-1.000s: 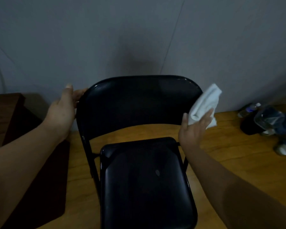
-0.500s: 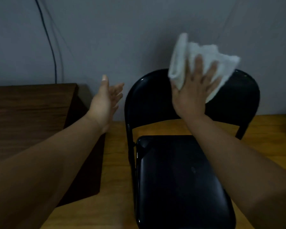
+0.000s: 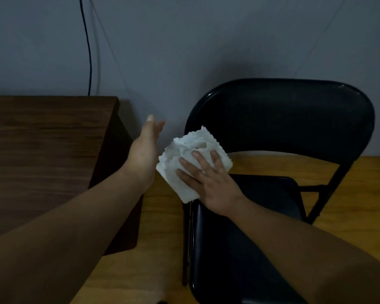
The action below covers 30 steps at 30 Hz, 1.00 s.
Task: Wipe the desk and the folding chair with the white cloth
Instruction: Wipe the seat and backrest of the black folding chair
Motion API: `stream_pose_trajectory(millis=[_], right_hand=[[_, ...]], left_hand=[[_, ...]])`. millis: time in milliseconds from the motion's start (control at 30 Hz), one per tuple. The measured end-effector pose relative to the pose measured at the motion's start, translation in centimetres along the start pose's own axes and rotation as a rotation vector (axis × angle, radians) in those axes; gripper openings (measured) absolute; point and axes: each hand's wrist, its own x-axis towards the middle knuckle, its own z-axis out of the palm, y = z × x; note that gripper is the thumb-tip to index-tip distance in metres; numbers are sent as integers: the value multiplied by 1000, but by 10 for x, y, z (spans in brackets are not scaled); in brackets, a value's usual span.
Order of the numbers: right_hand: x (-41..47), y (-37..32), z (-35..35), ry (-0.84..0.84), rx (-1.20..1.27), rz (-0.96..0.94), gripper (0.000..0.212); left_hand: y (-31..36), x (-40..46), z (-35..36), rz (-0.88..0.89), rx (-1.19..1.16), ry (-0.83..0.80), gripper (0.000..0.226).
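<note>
A black folding chair (image 3: 294, 119) stands at the right, its seat reaching toward me. My right hand (image 3: 208, 181) presses the crumpled white cloth (image 3: 184, 159) against the chair's left frame, where backrest and seat meet. Fingers spread flat over the cloth. My left hand (image 3: 145, 148) hovers in the air just left of the cloth, fingers straight and together, palm turned right, holding nothing. The dark wooden desk (image 3: 44, 150) fills the left side, its right edge close to my left forearm.
A grey wall runs behind everything, with a black cable (image 3: 89, 51) hanging down to the desk's back edge. Light wooden floor (image 3: 162, 227) shows in the narrow gap between desk and chair and behind the chair at the right.
My right hand brought the cloth down from the top of the backrest to the chair's lower left frame. The view swung left, showing more desk. My left hand stayed off the chair, open.
</note>
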Motion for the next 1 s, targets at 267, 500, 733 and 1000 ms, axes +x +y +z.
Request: stream_pose_trajectory(millis=[267, 500, 733, 1000], right_hand=[[24, 79, -55, 191, -17, 101, 75], [-19, 159, -77, 231, -46, 522, 87], [-140, 205, -64, 146, 56, 915, 86], [-182, 131, -21, 511, 782, 1365, 86]], left_hand=[[14, -4, 24, 69, 19, -10, 51], [50, 2, 81, 102, 29, -52, 61], [62, 13, 126, 78, 28, -78, 48], [50, 5, 141, 78, 77, 85, 35]])
